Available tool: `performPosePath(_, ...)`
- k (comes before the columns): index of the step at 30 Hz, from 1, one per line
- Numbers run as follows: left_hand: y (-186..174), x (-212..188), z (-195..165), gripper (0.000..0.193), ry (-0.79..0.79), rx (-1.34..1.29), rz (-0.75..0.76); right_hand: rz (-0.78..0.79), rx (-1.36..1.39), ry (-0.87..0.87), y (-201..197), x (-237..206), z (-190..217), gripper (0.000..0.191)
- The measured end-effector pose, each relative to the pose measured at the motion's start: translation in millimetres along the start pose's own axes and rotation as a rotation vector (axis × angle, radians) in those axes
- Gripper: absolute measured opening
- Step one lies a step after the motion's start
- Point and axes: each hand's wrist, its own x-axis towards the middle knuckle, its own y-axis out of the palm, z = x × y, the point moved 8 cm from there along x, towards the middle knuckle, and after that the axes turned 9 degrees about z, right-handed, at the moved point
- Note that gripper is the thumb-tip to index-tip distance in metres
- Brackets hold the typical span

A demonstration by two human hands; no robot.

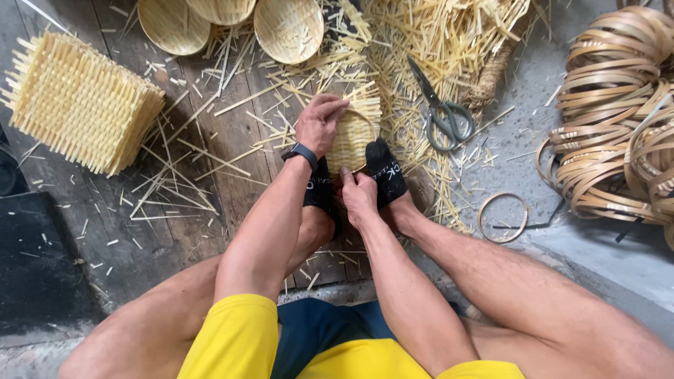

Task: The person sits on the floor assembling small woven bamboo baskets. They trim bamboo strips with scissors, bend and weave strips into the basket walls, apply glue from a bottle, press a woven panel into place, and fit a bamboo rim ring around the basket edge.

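Note:
A small woven bamboo mat (358, 130) with loose strip ends stands between my two feet in black socks (385, 172). My left hand (319, 123), with a dark watch on the wrist, grips the mat's upper left edge. At the mat's lower edge my right hand (358, 195) pinches it between the feet. Both forearms reach down between my knees.
A stack of square woven mats (81, 102) lies at the left. Round woven bowls (288, 28) sit at the top. Grey scissors (439, 109) lie on bamboo scraps to the right. Coils of bamboo strip (614, 112) and a single ring (503, 217) rest at the right.

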Motion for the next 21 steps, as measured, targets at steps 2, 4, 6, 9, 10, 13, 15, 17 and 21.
performPosePath(2,0,-1,-5,0.021,0.077,0.013,-0.02,-0.034,-0.097,-0.039,-2,-1,4,0.038)
performPosePath(4,2,-2,-3,0.021,0.08,0.071,-0.008,-0.037,-0.131,-0.057,-2,-1,5,0.035)
performPosePath(6,2,-2,-2,0.022,0.085,0.11,-0.013,-0.086,-0.218,-0.147,-3,-2,12,0.035)
performPosePath(9,2,1,0,0.023,0.075,0.135,-0.033,-0.142,-0.313,-0.198,-1,-5,16,0.036)
performPosePath(10,2,3,1,0.023,0.057,0.143,-0.035,-0.161,-0.34,-0.204,-2,-7,18,0.037)
performPosePath(13,3,6,1,0.023,0.052,0.206,-0.019,-0.086,-0.424,-0.192,-1,-11,24,0.043)
performPosePath(15,4,10,1,0.024,0.046,0.221,-0.004,0.026,-0.341,-0.063,-8,-7,25,0.041)
performPosePath(17,6,12,5,0.025,-0.001,0.2,0.022,-0.036,-0.315,-0.224,-26,-3,56,0.031)
performPosePath(21,4,16,15,0.025,-0.123,0.091,0.013,-0.192,-0.32,-0.489,-60,33,125,0.012)
